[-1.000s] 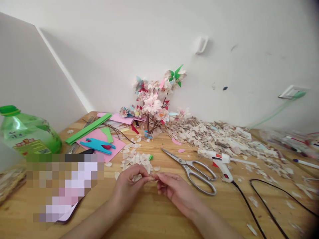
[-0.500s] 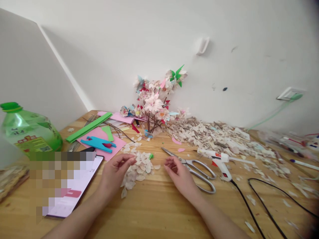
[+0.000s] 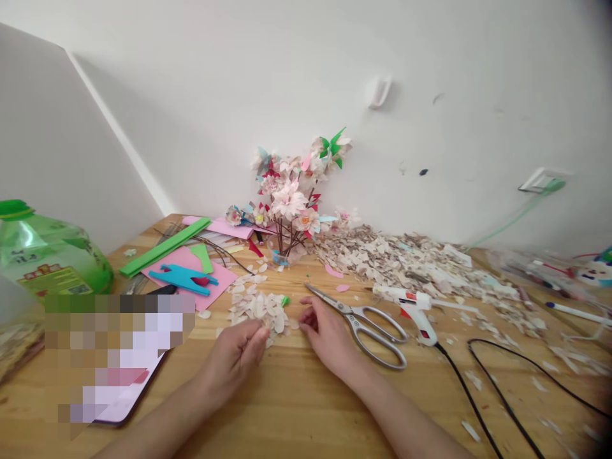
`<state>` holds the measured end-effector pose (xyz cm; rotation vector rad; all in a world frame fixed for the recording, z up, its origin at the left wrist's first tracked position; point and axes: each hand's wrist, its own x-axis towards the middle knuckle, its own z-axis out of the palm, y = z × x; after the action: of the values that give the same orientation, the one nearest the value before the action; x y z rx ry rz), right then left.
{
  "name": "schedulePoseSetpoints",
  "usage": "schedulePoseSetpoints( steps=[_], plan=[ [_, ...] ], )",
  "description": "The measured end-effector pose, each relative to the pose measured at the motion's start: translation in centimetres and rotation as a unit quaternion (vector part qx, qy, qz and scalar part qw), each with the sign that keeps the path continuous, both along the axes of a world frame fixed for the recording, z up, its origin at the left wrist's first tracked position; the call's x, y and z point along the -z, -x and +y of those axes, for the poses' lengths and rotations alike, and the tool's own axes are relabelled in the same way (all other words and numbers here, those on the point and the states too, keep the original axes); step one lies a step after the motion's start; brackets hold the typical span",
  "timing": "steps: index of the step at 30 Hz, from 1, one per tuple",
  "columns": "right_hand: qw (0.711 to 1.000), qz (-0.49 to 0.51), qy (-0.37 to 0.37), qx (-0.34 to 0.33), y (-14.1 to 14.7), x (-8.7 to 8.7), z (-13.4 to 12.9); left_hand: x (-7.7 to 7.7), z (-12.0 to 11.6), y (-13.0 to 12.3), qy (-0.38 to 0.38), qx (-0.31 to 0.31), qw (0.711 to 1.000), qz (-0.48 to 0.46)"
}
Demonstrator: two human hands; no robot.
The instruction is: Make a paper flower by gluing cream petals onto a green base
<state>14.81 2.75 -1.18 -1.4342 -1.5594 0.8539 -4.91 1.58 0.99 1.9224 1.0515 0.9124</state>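
Petals (image 3: 258,307) piled at lower centre of the frame, left hand (image 3: 239,354) curled at their lower edge, contents indiscernible, right hand (image 3: 322,328) loosely curled just beside scissors (image 3: 354,312), any held piece indiscernible.

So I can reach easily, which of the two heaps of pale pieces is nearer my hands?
The small heap, just beyond your left hand and right hand, with a green piece at its edge; the large heap lies back by the wall.

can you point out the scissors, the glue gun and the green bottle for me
Scissors (image 3: 354,312): head view, on the metal near the pivot.
Glue gun (image 3: 419,308): head view, on its white body.
Green bottle (image 3: 48,248): head view, on its upper side.
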Motion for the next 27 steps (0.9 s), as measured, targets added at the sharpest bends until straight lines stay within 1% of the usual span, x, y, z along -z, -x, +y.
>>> schedulePoseSetpoints(
  steps=[1, 3, 4, 5, 6, 8, 9, 10, 12, 13, 15, 19, 21, 22, 24, 27],
  plan=[
    [1.000, 0.017, 0.011, -0.001, 0.0, -0.1, -0.1, 0.0, -0.2, -0.1, 0.004, 0.016, 1.000, -0.008],
    [0.998, 0.057, 0.037, -0.011, 0.0, -0.4, -0.3, 0.1, -0.4, -0.5, 0.012, 0.023, 0.998, -0.051],
    [0.993, 0.103, 0.062, -0.021, 0.0, -0.6, -0.5, 0.1, -0.4, -0.6, 0.019, 0.016, 0.996, -0.083],
    [0.980, 0.168, 0.096, -0.036, 0.1, -0.7, -0.6, 0.2, -0.3, -0.8, 0.032, 0.008, 0.993, -0.117],
    [0.958, 0.247, 0.134, -0.053, 0.1, -0.8, -0.8, 0.3, -0.3, -1.0, 0.051, 0.003, 0.987, -0.151],
    [0.888, 0.400, 0.208, -0.090, 0.3, -0.9, -1.2, 0.5, -0.1, -1.3, 0.109, 0.012, 0.970, -0.216],
    [0.853, 0.453, 0.236, -0.106, 0.5, -0.9, -1.4, 0.6, 0.0, -1.5, 0.143, 0.025, 0.959, -0.245],
    [0.830, 0.482, 0.254, -0.120, 0.7, -0.9, -1.5, 0.7, 0.0, -1.6, 0.174, 0.041, 0.945, -0.272],
    [0.800, 0.513, 0.279, -0.140, 1.1, -0.9, -1.8, 0.8, 0.0, -1.9, 0.226, 0.068, 0.919, -0.316],
    [0.790, 0.522, 0.288, -0.146, 1.3, -0.8, -1.9, 0.8, -0.1, -2.0, 0.244, 0.077, 0.907, -0.333],
    [0.778, 0.532, 0.298, -0.151, 1.7, -0.8, -2.1, 0.7, -0.2, -2.2, 0.267, 0.089, 0.890, -0.360],
    [0.777, 0.531, 0.304, -0.151, 2.0, -1.1, -2.4, 0.9, -0.3, -2.2, 0.294, 0.100, 0.869, -0.386],
    [0.790, 0.513, 0.299, -0.154, 2.0, -1.3, -2.4, 0.9, -0.2, -2.2, 0.310, 0.104, 0.858, -0.396],
    [0.804, 0.497, 0.290, -0.150, 1.9, -1.4, -2.4, 0.9, -0.1, -2.1, 0.319, 0.107, 0.853, -0.398],
    [0.842, 0.456, 0.258, -0.129, 1.9, -1.7, -2.5, 0.8, 0.0, -2.0, 0.335, 0.109, 0.850, -0.391],
    [0.891, 0.391, 0.213, -0.090, 1.9, -2.0, -2.6, 0.6, 0.1, -1.7, 0.344, 0.096, 0.859, -0.367]
  ],
)
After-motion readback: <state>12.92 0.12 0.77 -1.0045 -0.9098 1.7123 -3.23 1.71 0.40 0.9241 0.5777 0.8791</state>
